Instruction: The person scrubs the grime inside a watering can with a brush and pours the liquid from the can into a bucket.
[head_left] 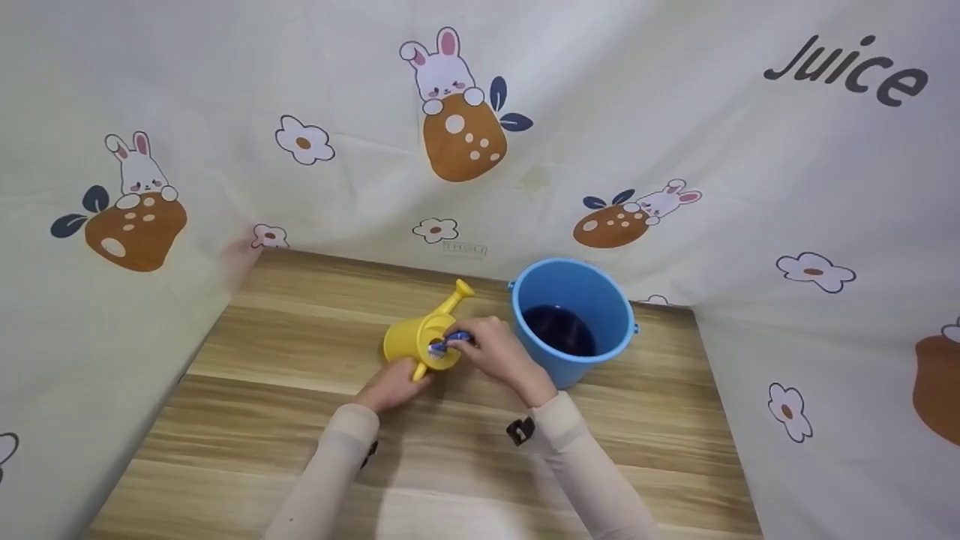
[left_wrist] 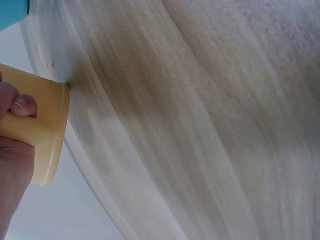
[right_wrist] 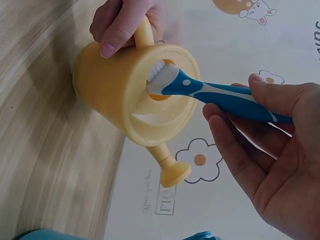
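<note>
A yellow watering can (head_left: 401, 339) stands tilted on the wooden surface, its spout pointing away to the far right. My left hand (head_left: 391, 386) grips its handle, with fingers curled round it in the left wrist view (left_wrist: 15, 160). My right hand (head_left: 496, 351) pinches a blue-and-white brush (right_wrist: 225, 100) by the handle, between thumb and fingers. The white bristles (right_wrist: 156, 71) sit at the round opening in the can's top, partly inside it. How far the bristles reach in is hidden by the rim.
A blue bucket (head_left: 559, 287) with dark liquid-looking contents (head_left: 559, 330) stands just right of my right hand. Pale sheets printed with rabbits and flowers (head_left: 304, 141) wall the wooden surface (head_left: 262, 337) at the back and both sides.
</note>
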